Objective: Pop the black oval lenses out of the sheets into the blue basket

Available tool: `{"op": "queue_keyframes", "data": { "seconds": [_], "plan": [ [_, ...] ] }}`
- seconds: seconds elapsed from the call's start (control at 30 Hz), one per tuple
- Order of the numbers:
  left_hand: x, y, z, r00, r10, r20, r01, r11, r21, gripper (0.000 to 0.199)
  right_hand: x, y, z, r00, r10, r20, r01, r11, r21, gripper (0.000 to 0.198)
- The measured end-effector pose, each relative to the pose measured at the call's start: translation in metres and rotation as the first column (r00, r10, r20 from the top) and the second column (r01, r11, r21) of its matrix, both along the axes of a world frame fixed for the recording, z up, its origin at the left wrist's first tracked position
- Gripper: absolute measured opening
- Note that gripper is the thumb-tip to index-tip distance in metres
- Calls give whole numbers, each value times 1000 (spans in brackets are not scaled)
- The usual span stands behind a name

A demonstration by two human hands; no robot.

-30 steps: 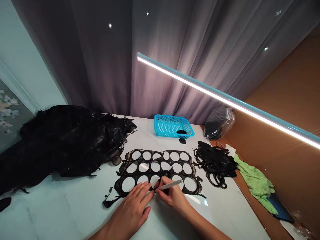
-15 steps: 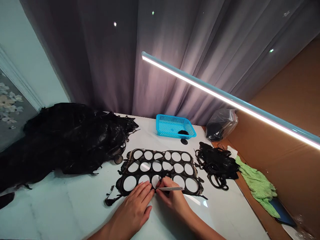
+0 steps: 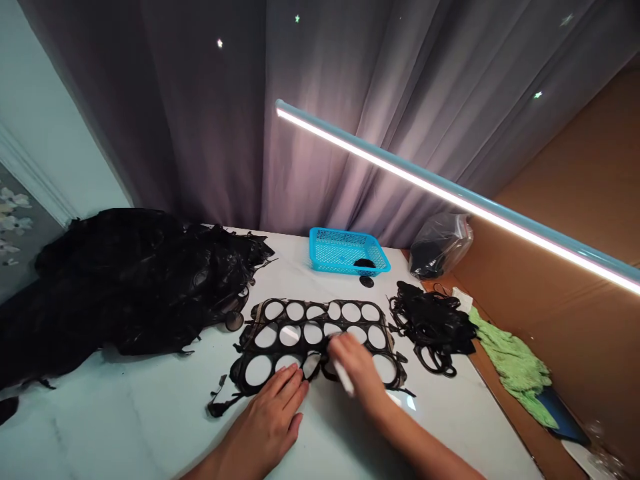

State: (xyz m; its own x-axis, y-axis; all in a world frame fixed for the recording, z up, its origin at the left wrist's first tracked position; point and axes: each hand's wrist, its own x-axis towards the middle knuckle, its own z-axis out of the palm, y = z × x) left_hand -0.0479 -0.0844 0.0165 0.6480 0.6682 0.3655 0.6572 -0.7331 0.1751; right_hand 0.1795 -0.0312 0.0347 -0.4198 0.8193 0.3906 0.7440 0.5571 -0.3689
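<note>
A thin black sheet [image 3: 296,346] with rows of round holes lies flat on the white table [image 3: 150,413], its edges ragged. My left hand [image 3: 273,417] rests on its near edge with fingers stretched out, holding nothing. Over the near right part of the sheet, my right hand [image 3: 356,370] is closed around a slim white tool [image 3: 343,378]; motion blurs it, and the tool's tip cannot be made out. The black material under the right fingers looks bunched, partly hidden by the hand.
On the left spreads a large heap of black sheets [image 3: 135,280]. A blue basket [image 3: 340,260] stands behind, with a black disc [image 3: 367,282] beside it. To the right are black scraps [image 3: 435,327], a plastic bag [image 3: 440,247] and a green cloth [image 3: 515,360]. A lamp [image 3: 425,177] hangs above.
My right hand has moved slightly right and away from me, and the white tool has swung from lying across to pointing toward me. My left hand stays on the sheet. The view has shifted slightly.
</note>
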Motion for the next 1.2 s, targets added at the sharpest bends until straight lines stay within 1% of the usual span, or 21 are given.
{"op": "queue_keyframes", "data": {
  "seconds": [0.03,0.1,0.13,0.17,0.2,0.23,0.3,0.33,0.37,0.43,0.47,0.53,0.57,0.6,0.63,0.7,0.77,0.83,0.93,1.07,1.2],
  "plan": [
    [-1,0,1,1000,-4,-2,4,1000,-1,48,13,14,5,993,-113,-44,113,994,-4,12],
    [-3,-1,3,1000,-15,-9,15,1000,-1,51,40,42,12,933,-331,-141,331,943,-25,17],
    [-4,-2,6,1000,-17,-13,17,1000,-2,52,51,53,14,901,-387,-196,380,922,-75,18],
    [-5,-2,8,1000,-21,-14,21,1000,-11,52,60,62,16,873,-418,-253,396,908,-133,19],
    [-6,-3,12,999,-30,-12,30,999,-28,51,65,68,17,845,-432,-315,383,900,-207,21],
    [-7,-2,16,999,-39,-5,38,998,-55,50,68,72,17,814,-435,-385,339,894,-293,24],
    [-7,2,24,999,-40,24,43,992,-120,47,64,74,17,715,-446,-538,182,863,-472,33],
    [-5,7,28,999,-26,45,32,989,-147,47,59,73,16,650,-458,-606,71,831,-552,36],
    [-4,13,32,998,-5,66,16,987,-162,48,52,71,16,582,-476,-660,-52,788,-614,38],
    [0,27,34,995,35,89,-20,987,-159,48,36,66,15,468,-517,-717,-273,686,-674,37],
    [1,34,33,995,40,88,-26,989,-146,46,28,64,15,427,-539,-726,-357,637,-683,36],
    [3,46,28,998,30,62,-23,993,-112,42,13,58,14,385,-567,-728,-470,558,-684,34],
    [4,50,24,999,26,42,-22,995,-95,41,6,55,14,388,-562,-731,-497,540,-679,34],
    [4,52,21,999,25,21,-23,997,-79,40,0,52,12,413,-534,-738,-504,540,-674,33],
    [4,53,17,1000,25,1,-25,998,-63,41,-4,48,10,460,-482,-745,-488,564,-666,31],
    [3,51,12,999,30,-25,-31,999,-34,44,-11,40,6,601,-334,-726,-402,658,-636,27],
    [3,49,10,999,31,-33,-32,999,-21,46,-14,33,0,727,-202,-656,-312,755,-578,23],
    [3,48,8,999,24,-40,-25,1000,-15,48,-16,28,-4,799,-132,-586,-256,808,-531,22],
    [3,48,6,999,10,-49,-10,1000,-2,48,-17,25,-8,849,-85,-521,-212,849,-484,21],
    [3,49,3,1000,16,-24,-16,1000,3,47,-16,27,-10,894,-39,-447,-174,888,-426,19],
    [3,49,3,999,10,-32,-10,1000,-5,48,-18,27,-17,952,10,-305,-128,920,-370,14]
  ]
}}
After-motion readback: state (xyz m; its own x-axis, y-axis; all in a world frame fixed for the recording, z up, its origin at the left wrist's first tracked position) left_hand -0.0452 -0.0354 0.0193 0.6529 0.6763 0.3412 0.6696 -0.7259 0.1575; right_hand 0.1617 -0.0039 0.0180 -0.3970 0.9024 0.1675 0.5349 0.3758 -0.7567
